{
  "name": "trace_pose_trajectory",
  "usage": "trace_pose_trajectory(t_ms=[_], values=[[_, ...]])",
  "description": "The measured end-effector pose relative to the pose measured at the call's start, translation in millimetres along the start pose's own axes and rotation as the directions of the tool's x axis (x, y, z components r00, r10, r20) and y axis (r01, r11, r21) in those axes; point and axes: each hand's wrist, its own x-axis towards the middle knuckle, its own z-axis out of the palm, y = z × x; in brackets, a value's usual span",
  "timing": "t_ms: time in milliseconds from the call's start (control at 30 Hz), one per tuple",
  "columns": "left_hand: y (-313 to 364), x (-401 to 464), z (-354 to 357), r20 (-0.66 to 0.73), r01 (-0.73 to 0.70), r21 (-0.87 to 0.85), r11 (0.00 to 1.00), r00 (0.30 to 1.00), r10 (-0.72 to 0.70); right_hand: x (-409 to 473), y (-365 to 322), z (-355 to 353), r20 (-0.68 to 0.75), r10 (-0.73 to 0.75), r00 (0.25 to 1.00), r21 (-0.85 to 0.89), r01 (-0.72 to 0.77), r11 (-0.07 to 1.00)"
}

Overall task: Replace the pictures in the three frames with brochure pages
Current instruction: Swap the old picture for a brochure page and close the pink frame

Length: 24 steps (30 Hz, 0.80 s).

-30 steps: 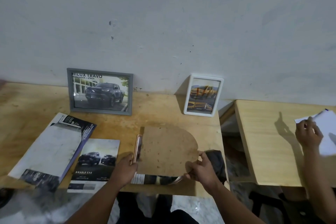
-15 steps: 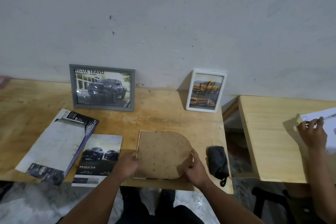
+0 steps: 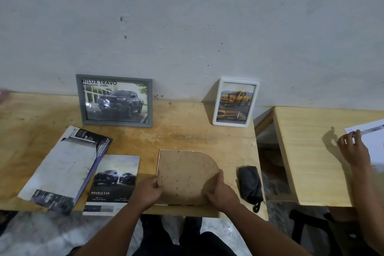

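Note:
A third frame (image 3: 185, 172) lies face down at the table's front edge, its brown backing board with a rounded right corner showing. My left hand (image 3: 148, 192) rests on its lower left side. My right hand (image 3: 221, 191) presses on its lower right edge, thumb up along the rim. A grey frame (image 3: 115, 101) holding a dark pickup picture leans on the wall at the back left. A white frame (image 3: 235, 102) with a yellow pickup picture leans at the back right. A brochure page (image 3: 113, 183) marked "Double Cab" lies left of my hands, with an unfolded brochure (image 3: 62, 166) beyond it.
A folded dark grey pouch (image 3: 249, 185) with a loop lies right of the face-down frame. A gap separates this wooden table (image 3: 182, 133) from a second table (image 3: 307, 151), where another person's hand (image 3: 353, 147) holds a pen over white paper (image 3: 374, 139).
The backing board, lifted and tilted a second ago, now lies flat on the frame, with both my hands pressing on it. The other person's hand has shifted on the paper.

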Motion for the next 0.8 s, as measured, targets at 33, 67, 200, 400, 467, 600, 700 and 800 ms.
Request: trace_pose_trajectory(t_ms=[33, 67, 200, 400, 467, 600, 700, 800], values=[[0.1, -1.4, 0.9, -0.007, -0.003, 0.029, 1.000, 1.000, 0.003, 0.0, -0.1, -1.2, 0.003, 0.005, 1.000, -0.029, -0.005, 1.000], [-0.1, -2.0, 2.3, -0.012, -0.018, 0.059, 0.998, 1.000, 0.019, -0.1, -0.1, -2.4, 0.006, 0.012, 1.000, -0.058, -0.012, 0.998], [-1.9, -3.9, 5.5, -0.045, -0.073, 0.120, 0.990, 0.996, 0.079, 0.5, 2.0, -4.3, -0.020, 0.016, 1.000, -0.162, -0.020, 0.987], [-0.6, -0.2, 6.9, -0.001, -0.171, 0.266, 0.949, 0.984, 0.178, 1.5, -1.4, -5.3, -0.137, -0.077, 0.988, -0.269, 0.037, 0.963], [1.0, 3.3, 8.2, 0.046, -0.201, 0.372, 0.906, 0.979, 0.199, 3.6, -3.6, -6.4, -0.128, -0.179, 0.975, -0.378, 0.119, 0.918], [2.6, 7.1, 6.3, 0.122, -0.236, 0.521, 0.820, 0.972, 0.202, 11.0, -2.4, -10.1, 0.003, -0.212, 0.977, -0.460, 0.190, 0.867], [1.3, 9.1, 3.1, 0.149, -0.243, 0.554, 0.796, 0.970, 0.193, 15.5, 1.8, -11.7, 0.021, -0.212, 0.977, -0.479, 0.196, 0.856], [-2.5, 10.5, 1.3, 0.144, -0.256, 0.575, 0.777, 0.967, 0.212, 17.2, 1.0, -11.4, 0.002, -0.225, 0.974, -0.473, 0.199, 0.858]])
